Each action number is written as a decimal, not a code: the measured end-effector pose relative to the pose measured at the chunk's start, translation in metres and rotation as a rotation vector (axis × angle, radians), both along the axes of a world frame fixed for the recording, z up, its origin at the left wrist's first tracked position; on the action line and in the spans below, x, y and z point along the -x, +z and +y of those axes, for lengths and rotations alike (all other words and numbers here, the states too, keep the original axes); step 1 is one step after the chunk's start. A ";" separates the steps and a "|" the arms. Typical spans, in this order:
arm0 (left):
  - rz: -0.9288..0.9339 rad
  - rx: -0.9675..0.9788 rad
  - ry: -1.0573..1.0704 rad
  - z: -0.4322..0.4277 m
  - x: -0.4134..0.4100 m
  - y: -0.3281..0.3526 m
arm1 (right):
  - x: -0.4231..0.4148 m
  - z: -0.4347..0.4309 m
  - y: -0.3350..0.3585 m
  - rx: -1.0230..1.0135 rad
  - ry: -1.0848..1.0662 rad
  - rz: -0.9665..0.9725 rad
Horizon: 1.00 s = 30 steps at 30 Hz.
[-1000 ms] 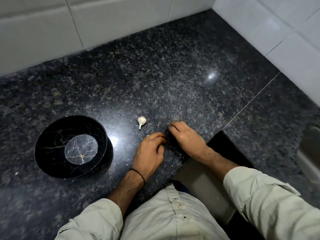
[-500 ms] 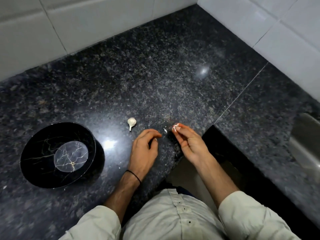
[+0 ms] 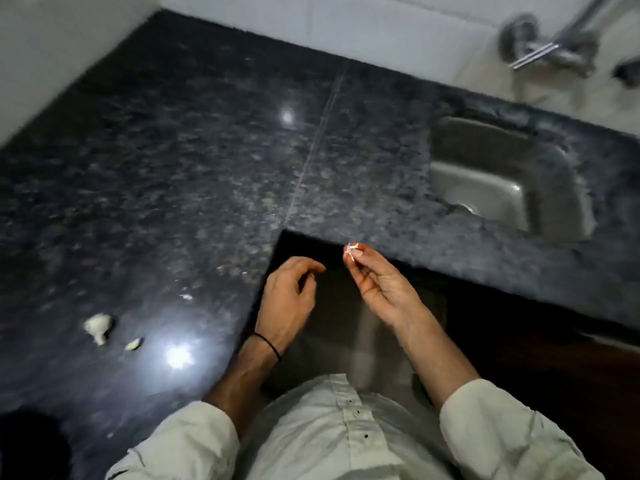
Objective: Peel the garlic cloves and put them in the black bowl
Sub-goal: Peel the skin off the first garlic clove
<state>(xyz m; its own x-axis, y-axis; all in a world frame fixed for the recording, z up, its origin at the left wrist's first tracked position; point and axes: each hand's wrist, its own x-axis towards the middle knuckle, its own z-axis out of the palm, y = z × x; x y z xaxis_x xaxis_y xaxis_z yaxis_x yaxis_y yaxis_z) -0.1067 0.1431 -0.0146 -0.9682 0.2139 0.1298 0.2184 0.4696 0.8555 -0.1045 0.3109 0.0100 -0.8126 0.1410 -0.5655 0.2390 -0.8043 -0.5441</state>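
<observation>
Peeling appeared under way: the right hand point(image 3: 384, 289), raised palm-up off the counter point(image 3: 173, 168) edge, pinched a white garlic scrap point(image 3: 352, 252), skin or clove unclear, between thumb and fingertips. The left hand point(image 3: 289, 301) hovered beside it, fingers loosely curled, empty. The next move likely called for a reach left, where a garlic clove point(image 3: 98, 325) lay on the counter short of the black bowl point(image 3: 27, 445).

Garlic point(image 3: 98, 326) on countertop point(image 3: 173, 168) left; sink point(image 3: 485, 178) at right.
</observation>
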 end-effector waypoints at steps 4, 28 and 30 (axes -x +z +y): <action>-0.003 0.130 -0.307 0.097 0.001 0.001 | -0.045 0.093 -0.008 0.016 -0.219 -0.030; -0.305 0.673 -1.387 0.448 -0.133 -0.300 | -0.319 0.341 -0.319 0.111 -1.051 -0.416; -0.287 0.733 -1.415 0.457 -0.136 -0.347 | -0.327 0.346 -0.373 0.071 -1.053 -0.453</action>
